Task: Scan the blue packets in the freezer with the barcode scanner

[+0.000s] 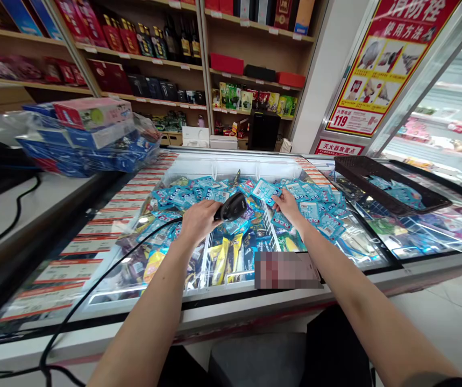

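My left hand (200, 219) is wrapped round the handle of a black barcode scanner (234, 207), whose cord runs down to the left. The scanner's head points right, toward a small blue packet (263, 191). Pinched at its right edge, that packet is in my right hand (288, 207), with its printed label side up. Many similar blue packets (315, 210) lie spread over the freezer's glass top to the right, and more blue packets (184, 198) lie on the left. Below the glass, wrapped ice creams (231, 255) fill wire baskets.
A dark tray (428, 201) with blue packets stands on the right. Plastic-wrapped boxes (89, 134) are piled at the left. A blurred-out flat object (287, 270) rests at the freezer's front edge. The black cord (105, 274) crosses the glass. Stocked shelves (146, 54) stand behind.
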Action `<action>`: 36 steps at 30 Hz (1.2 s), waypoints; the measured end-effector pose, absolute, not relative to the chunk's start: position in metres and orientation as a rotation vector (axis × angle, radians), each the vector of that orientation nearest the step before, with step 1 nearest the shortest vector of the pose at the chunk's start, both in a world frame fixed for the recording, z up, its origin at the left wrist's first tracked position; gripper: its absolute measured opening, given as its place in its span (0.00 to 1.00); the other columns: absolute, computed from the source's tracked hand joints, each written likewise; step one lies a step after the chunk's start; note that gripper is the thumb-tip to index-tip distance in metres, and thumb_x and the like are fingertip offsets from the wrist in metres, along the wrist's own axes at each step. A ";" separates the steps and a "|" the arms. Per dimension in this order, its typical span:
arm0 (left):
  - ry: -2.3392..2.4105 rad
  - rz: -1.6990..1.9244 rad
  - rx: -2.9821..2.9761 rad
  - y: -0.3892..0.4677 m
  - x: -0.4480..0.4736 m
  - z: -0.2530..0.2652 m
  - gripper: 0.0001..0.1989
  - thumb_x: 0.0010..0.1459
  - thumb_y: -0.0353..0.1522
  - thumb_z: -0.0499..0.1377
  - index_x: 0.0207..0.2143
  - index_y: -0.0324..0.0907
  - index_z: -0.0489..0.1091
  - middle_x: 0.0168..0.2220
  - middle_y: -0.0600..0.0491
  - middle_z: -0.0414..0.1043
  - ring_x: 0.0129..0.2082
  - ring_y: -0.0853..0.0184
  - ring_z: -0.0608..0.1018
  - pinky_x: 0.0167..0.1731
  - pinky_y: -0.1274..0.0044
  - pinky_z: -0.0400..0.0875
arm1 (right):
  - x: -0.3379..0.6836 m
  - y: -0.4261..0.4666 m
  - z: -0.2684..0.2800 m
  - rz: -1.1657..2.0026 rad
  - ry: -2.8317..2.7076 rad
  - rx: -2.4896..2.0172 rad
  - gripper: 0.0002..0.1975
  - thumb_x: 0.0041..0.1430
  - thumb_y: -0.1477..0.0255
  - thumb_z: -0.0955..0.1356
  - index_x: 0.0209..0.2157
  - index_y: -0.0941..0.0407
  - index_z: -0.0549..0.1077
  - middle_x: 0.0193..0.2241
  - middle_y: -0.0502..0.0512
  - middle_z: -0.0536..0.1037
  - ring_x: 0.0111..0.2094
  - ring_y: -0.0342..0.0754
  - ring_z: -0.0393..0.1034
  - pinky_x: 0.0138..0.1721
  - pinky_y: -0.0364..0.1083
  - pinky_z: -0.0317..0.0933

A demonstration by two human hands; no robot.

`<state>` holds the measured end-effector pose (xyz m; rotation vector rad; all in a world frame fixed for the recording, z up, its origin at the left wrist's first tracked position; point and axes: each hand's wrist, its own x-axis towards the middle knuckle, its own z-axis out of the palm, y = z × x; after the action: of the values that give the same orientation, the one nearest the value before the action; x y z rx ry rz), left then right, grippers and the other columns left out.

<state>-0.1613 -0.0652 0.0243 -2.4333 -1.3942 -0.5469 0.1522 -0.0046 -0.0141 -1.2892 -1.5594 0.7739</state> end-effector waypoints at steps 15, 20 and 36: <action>-1.390 -0.563 -2.430 -0.065 -0.161 0.023 0.16 0.52 0.37 0.59 0.44 0.43 0.69 0.39 0.47 0.73 0.43 0.57 0.74 0.36 0.71 0.67 | 0.151 -0.003 -0.014 0.730 -1.572 -1.400 0.19 0.54 0.51 0.63 0.37 0.52 0.62 0.20 0.47 0.71 0.18 0.44 0.65 0.22 0.44 0.60; -1.370 -0.559 -2.443 -0.066 -0.160 0.025 0.16 0.54 0.37 0.58 0.45 0.43 0.68 0.40 0.47 0.73 0.43 0.57 0.74 0.37 0.70 0.66 | 0.150 -0.003 -0.014 0.737 -1.568 -1.413 0.20 0.53 0.50 0.63 0.38 0.52 0.62 0.20 0.47 0.71 0.19 0.44 0.65 0.23 0.45 0.61; -1.387 -0.561 -2.418 -0.065 -0.164 0.026 0.15 0.54 0.37 0.57 0.44 0.43 0.68 0.39 0.47 0.73 0.42 0.57 0.74 0.36 0.70 0.66 | 0.150 -0.002 -0.005 0.831 -1.473 -1.352 0.16 0.51 0.56 0.66 0.32 0.52 0.60 0.16 0.44 0.70 0.16 0.42 0.66 0.18 0.41 0.59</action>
<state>-0.1636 -0.0651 0.0259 -2.4180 -1.3869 -0.5610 0.1498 -0.0020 -0.0050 -1.3523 -1.4732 0.8315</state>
